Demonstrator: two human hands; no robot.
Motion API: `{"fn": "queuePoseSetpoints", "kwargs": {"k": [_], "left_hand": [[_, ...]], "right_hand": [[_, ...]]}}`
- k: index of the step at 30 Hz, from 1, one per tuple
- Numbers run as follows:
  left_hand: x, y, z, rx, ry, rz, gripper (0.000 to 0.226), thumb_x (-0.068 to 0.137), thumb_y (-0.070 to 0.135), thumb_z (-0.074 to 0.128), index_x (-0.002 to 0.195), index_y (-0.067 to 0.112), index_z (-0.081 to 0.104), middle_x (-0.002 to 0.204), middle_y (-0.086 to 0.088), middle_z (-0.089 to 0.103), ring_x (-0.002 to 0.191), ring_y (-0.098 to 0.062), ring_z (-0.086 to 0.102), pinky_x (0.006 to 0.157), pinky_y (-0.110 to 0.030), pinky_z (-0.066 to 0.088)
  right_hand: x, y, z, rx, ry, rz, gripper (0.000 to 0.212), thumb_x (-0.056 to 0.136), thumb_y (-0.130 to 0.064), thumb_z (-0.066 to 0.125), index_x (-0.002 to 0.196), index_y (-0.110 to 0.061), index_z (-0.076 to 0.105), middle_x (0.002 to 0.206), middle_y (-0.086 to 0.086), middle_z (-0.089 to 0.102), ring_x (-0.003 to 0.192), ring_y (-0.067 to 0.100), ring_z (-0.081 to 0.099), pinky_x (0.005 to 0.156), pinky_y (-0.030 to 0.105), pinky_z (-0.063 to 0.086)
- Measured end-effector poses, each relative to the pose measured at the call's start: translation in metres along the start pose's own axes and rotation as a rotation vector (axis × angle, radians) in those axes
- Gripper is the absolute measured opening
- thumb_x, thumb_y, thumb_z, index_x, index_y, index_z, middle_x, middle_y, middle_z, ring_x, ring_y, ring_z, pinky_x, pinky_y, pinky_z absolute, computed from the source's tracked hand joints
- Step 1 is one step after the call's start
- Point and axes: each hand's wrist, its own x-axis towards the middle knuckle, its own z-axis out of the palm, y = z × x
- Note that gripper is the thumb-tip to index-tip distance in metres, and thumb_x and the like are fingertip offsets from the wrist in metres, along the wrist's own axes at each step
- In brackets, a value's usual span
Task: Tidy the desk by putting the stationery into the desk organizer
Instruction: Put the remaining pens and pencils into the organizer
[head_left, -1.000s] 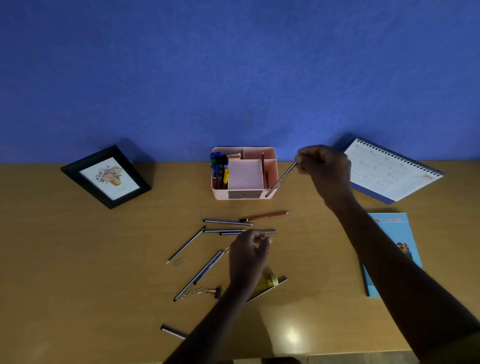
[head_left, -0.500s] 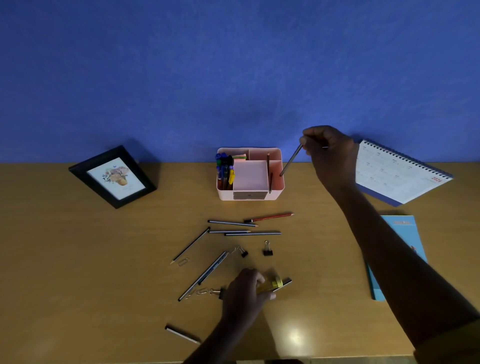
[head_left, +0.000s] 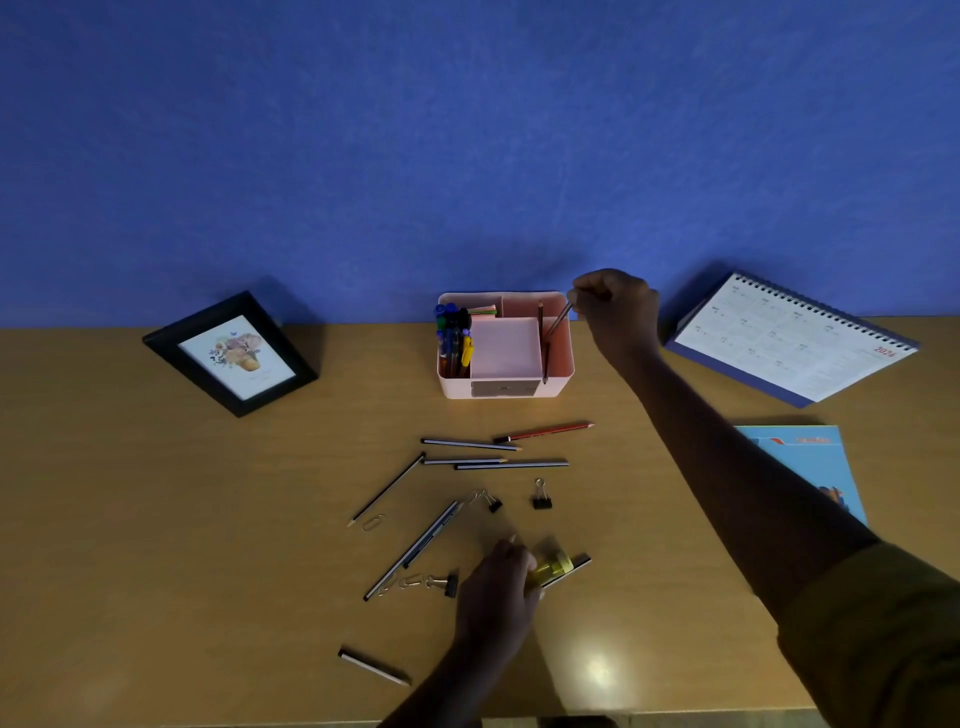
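Nearest the camera, the left hand (head_left: 501, 582) curls over a yellow item (head_left: 553, 566) on the worktop (head_left: 156, 519), with a pale pencil tip showing just past its knuckles; in the dim light it cannot be told whether the fingers have closed on either. Beyond those fingers lie loose pencils (head_left: 462, 461), a red pencil (head_left: 543, 431) and binder clips (head_left: 541, 501), yet to be gathered. Farther off, the right hand (head_left: 615, 312) pinches a dark pencil (head_left: 558, 320) by its upper end, fingertips drawn tight together. It is held steeply tilted so its lower end enters the right compartment of the pink desk organizer (head_left: 506, 387), below the fingers, where a second pencil (head_left: 540, 317) stands. Pens (head_left: 452, 332) fill the compartment farthest from those fingers, apparently sorted by kind
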Motion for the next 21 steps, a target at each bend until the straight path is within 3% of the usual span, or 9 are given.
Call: {"fn": "queuePoseSetpoints", "kwargs": {"k": [4, 9, 12, 14, 16, 19, 21], "left_hand": [[-0.001, 0.001, -0.001, 0.008, -0.007, -0.007, 0.032, 0.089, 0.036, 0.083, 0.116, 0.025, 0.070, 0.119, 0.007, 0.071, 0.105, -0.006, 0.068, 0.080, -0.016, 0.051], [0.000, -0.001, -0.001, -0.002, 0.001, -0.001, 0.032, 0.092, 0.039, 0.078, 0.120, 0.026, 0.068, 0.126, 0.009, 0.068, 0.111, -0.005, 0.065, 0.086, -0.015, 0.049], [0.002, -0.002, 0.000, -0.001, -0.002, -0.006, 0.032, 0.093, 0.038, 0.078, 0.120, 0.025, 0.068, 0.127, 0.009, 0.068, 0.112, -0.005, 0.065, 0.085, -0.014, 0.047], [0.002, -0.002, -0.001, -0.002, 0.007, 0.000, 0.032, 0.095, 0.039, 0.075, 0.123, 0.026, 0.067, 0.127, 0.010, 0.066, 0.113, -0.003, 0.064, 0.084, -0.013, 0.044], [0.003, -0.002, -0.001, -0.021, 0.014, 0.007, 0.032, 0.097, 0.040, 0.073, 0.125, 0.028, 0.065, 0.129, 0.012, 0.065, 0.114, -0.003, 0.063, 0.085, -0.013, 0.043], [0.004, -0.001, 0.000, -0.021, 0.015, 0.009, 0.031, 0.096, 0.040, 0.074, 0.124, 0.028, 0.066, 0.126, 0.012, 0.066, 0.110, -0.002, 0.063, 0.083, -0.012, 0.044], [0.005, -0.001, 0.000, -0.008, 0.000, 0.005, 0.031, 0.093, 0.039, 0.077, 0.120, 0.028, 0.067, 0.122, 0.011, 0.069, 0.106, -0.002, 0.065, 0.080, -0.012, 0.043]], "right_hand": [[0.008, 0.008, 0.009, 0.044, 0.024, 0.091, 0.009, 0.096, -0.015, 0.075, 0.104, -0.013, 0.080, 0.094, -0.001, 0.080, 0.083, 0.012, 0.076, 0.082, 0.042, 0.066], [0.011, 0.016, 0.009, 0.075, 0.020, 0.217, 0.038, 0.095, -0.021, 0.079, 0.131, -0.014, 0.069, 0.107, 0.004, 0.081, 0.090, 0.014, 0.078, 0.087, 0.045, 0.066], [0.000, 0.017, 0.003, 0.069, 0.025, 0.240, 0.053, 0.094, -0.020, 0.082, 0.143, -0.016, 0.062, 0.128, 0.007, 0.076, 0.103, 0.013, 0.074, 0.081, 0.027, 0.062], [-0.015, 0.019, -0.001, -0.031, 0.041, 0.183, 0.057, 0.093, -0.020, 0.083, 0.145, -0.017, 0.059, 0.135, 0.006, 0.071, 0.102, 0.009, 0.069, 0.075, 0.015, 0.049], [-0.036, 0.021, -0.004, -0.131, 0.025, 0.054, 0.056, 0.093, -0.023, 0.083, 0.143, -0.018, 0.060, 0.130, 0.006, 0.068, 0.093, 0.010, 0.069, 0.072, 0.018, 0.049], [-0.066, 0.020, -0.005, -0.203, -0.171, -0.105, 0.049, 0.090, -0.030, 0.086, 0.134, -0.022, 0.065, 0.119, -0.001, 0.066, 0.083, 0.009, 0.066, 0.065, 0.026, 0.056], [-0.080, 0.020, -0.001, -0.277, -0.329, -0.195, 0.051, 0.088, -0.032, 0.088, 0.133, -0.025, 0.066, 0.123, -0.003, 0.066, 0.081, 0.004, 0.062, 0.062, 0.021, 0.053]]}}
